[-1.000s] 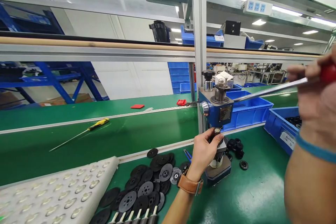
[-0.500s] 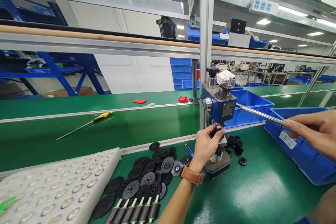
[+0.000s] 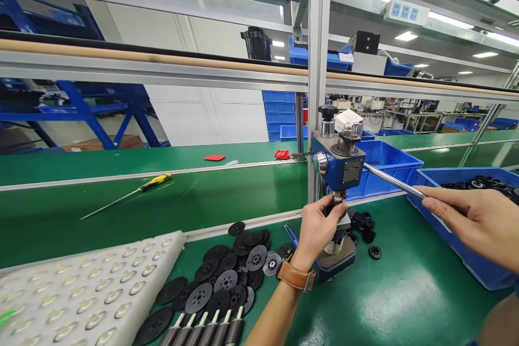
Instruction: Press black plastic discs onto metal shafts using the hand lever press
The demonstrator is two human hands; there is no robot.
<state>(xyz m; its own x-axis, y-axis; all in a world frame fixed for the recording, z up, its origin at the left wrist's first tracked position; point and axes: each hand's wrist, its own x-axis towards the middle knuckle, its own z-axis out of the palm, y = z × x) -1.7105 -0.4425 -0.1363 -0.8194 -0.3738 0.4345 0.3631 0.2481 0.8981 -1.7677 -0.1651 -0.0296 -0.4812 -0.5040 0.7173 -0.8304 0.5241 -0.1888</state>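
A blue hand press stands on the green bench. My left hand, with a brown watch strap on its wrist, pinches a small dark part beneath the press ram; fingers and thumb cover most of it. To the right, my right hand is closed on the end of the metal lever, which slopes down from the press head. Thin black discs are heaped left of the press, with several dark rollers on pale shafts in front of them. Small black wheels lie right of the press.
A white foam tray with rows of round pockets fills the left front. On the right stands a blue bin holding black parts, and another blue bin is behind the press. A yellow-handled screwdriver lies farther back.
My right hand has moved left and slightly down, bringing the lever's end lower. Black parts in the right bin now show. My left hand stays at the ram.
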